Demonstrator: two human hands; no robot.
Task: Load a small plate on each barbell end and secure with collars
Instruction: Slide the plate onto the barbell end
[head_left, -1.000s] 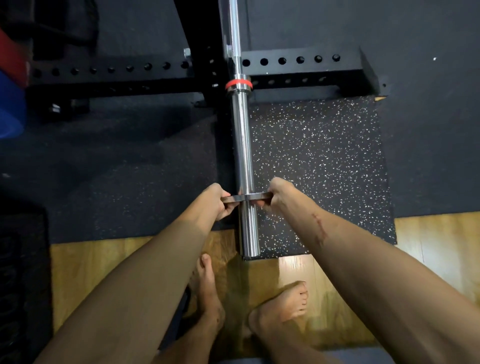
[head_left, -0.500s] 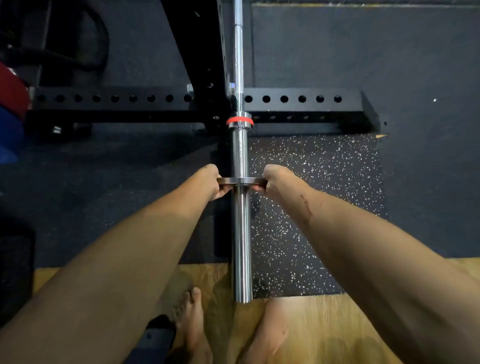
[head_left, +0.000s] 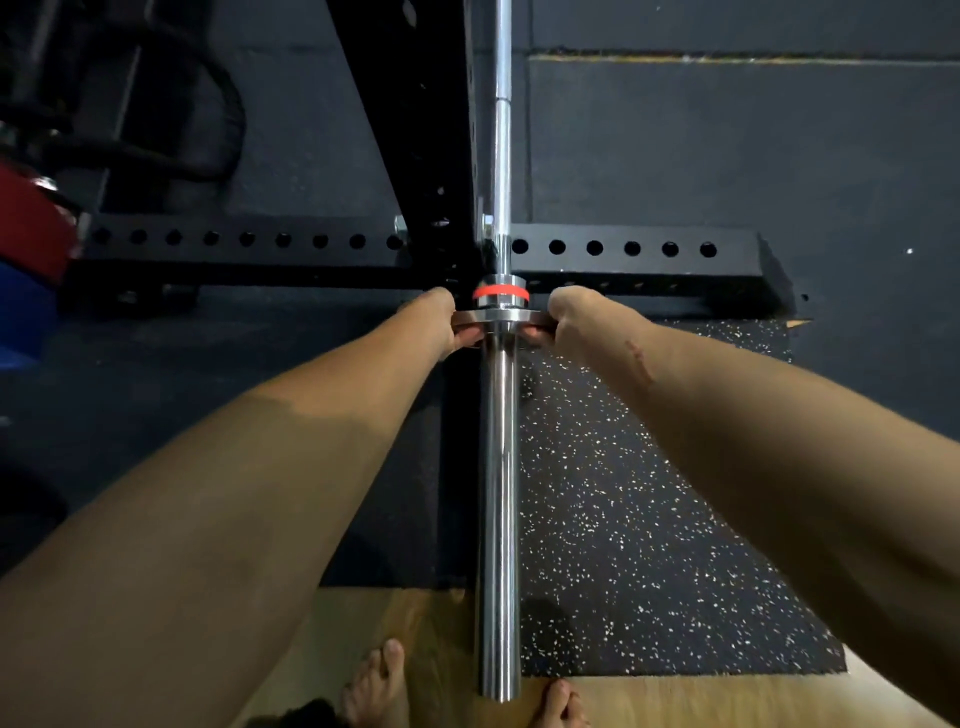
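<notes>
Plate (head_left: 500, 315) btwn both hands, no markings legible

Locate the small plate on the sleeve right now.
Head view, centre: the small plate sits far up the barbell sleeve, just below the red ring, gripped between left hand and right hand.

Dim, soft focus, wide-angle edge distortion

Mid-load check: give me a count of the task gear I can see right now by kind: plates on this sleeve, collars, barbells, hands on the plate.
Small plate on the barbell sleeve, close to the red ring: 1
Collars: 0 visible
Barbells: 1
Hands gripping the plate: 2, left hand and right hand
Total: 4
</notes>
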